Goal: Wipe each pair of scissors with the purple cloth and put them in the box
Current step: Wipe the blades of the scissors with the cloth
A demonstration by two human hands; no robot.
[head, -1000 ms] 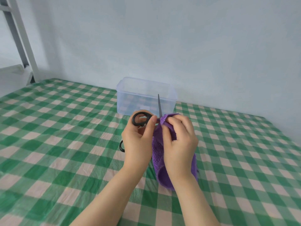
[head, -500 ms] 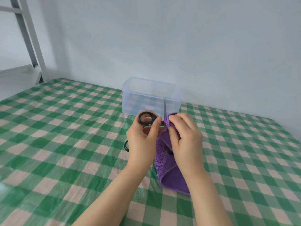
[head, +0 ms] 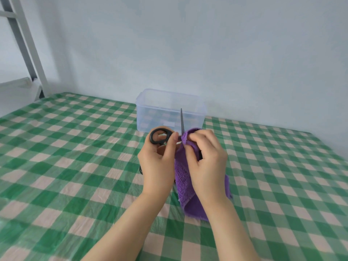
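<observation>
**Scissors Wipe: Hand and Part Positions**

A grey-and-white metal frame (head: 22, 44) stands far left of the clear rectangular plastic box (head: 150, 113). The box sits at the rear of the tabletop (head: 75, 157), which carries a green-and-white checked cover. In front of the box, the left hand (head: 158, 166) grips the black-handled steel scissors (head: 151, 138) by the handles, fingers curled; one handle loop shows above the fingers. The blade points upward, its tip overlapping the box front wall in view. Just right of the blade, the right hand (head: 207, 164) pinches the purple terry cloth (head: 183, 179) round the blade base. The cloth hangs below both hands; contact with the tabletop cannot be determined.
</observation>
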